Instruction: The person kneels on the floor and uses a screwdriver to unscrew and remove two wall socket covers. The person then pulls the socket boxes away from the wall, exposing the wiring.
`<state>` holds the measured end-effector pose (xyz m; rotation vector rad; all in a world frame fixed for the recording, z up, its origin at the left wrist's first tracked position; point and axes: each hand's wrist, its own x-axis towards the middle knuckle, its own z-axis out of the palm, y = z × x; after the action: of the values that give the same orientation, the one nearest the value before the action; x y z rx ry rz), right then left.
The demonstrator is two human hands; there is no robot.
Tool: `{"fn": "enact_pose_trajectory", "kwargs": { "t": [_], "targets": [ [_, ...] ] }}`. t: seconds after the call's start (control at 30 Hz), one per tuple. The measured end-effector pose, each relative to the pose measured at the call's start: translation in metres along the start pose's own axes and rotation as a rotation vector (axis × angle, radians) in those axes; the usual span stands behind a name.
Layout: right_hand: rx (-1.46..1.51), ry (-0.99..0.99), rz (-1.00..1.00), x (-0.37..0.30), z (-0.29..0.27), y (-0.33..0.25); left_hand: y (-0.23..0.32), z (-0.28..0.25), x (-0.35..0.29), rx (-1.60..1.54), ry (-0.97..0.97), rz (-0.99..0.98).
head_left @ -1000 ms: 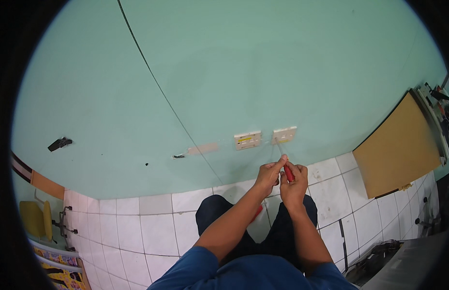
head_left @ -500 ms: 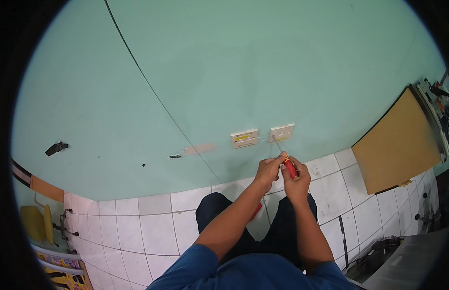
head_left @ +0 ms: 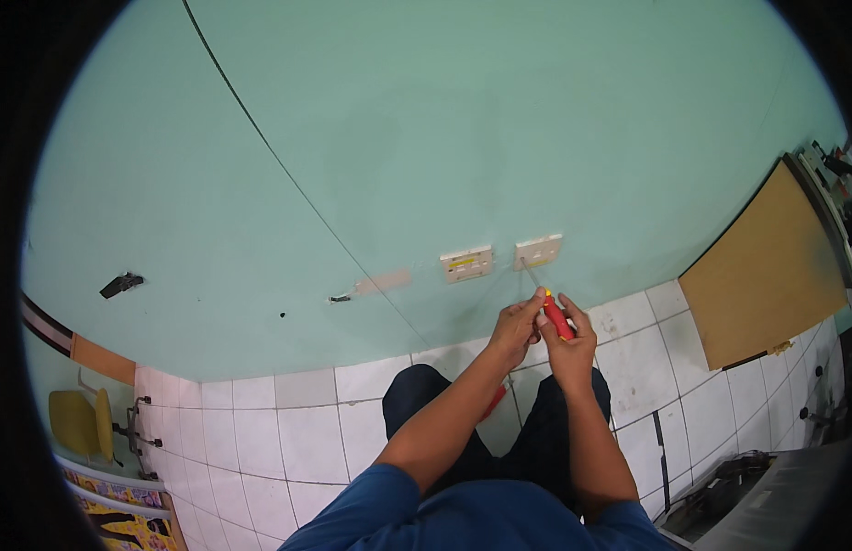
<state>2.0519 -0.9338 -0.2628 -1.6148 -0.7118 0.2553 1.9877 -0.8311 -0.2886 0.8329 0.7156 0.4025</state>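
A screwdriver (head_left: 558, 317) with a red and yellow handle slants up to the right one of two white wall plates. Its tip meets the lower left part of that right plate (head_left: 542, 249). My right hand (head_left: 573, 351) is closed around the handle, thumb on one side and fingers on the other. With thumb and fingers, my left hand (head_left: 514, 332) pinches the screwdriver near the front of the handle, where the shaft begins. Just left is the second wall plate (head_left: 466, 264), with a yellow strip across it. No hand touches that one.
A green wall (head_left: 426, 138) rises in front, above white floor tiles (head_left: 307, 432). Below my left forearm a red object (head_left: 493, 402) shows between my legs. At right stands a tan board (head_left: 766, 275); at far left, a yellow-green chair (head_left: 82, 422). A dark cut-out (head_left: 122, 285) marks the wall.
The whole view has shifted slightly, so the scene sits a little farther right. Fingers of my right hand have opened slightly along the handle. The tip stays at the right plate.
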Motion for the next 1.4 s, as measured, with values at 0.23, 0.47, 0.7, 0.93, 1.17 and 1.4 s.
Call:
{"fn": "enact_pose_trajectory", "kwargs": {
  "t": [0.23, 0.47, 0.7, 0.93, 1.17, 1.4],
  "targets": [
    [-0.114, -0.062, -0.074, 0.004, 0.002, 0.0, 0.0, -0.002, -0.003, 0.004, 0.006, -0.02],
    [-0.024, -0.072, -0.022, 0.015, -0.003, 0.013, 0.001, -0.005, -0.002, -0.036, -0.006, 0.004],
    [-0.426, -0.03, -0.269, 0.006, 0.004, 0.014, 0.002, -0.007, -0.004, -0.055, 0.024, -0.057],
    [0.005, -0.068, 0.243, 0.007, 0.009, 0.013, -0.004, -0.008, -0.006, 0.005, -0.023, 0.019],
    [-0.523, 0.029, -0.427, 0.0, 0.006, 0.011, 0.016, -0.01, 0.015, -0.146, 0.194, -0.064],
    [-0.35, 0.017, -0.132, -0.007, -0.014, 0.017, 0.04, 0.002, 0.042, -0.129, 0.347, -0.053]
  ]
}}
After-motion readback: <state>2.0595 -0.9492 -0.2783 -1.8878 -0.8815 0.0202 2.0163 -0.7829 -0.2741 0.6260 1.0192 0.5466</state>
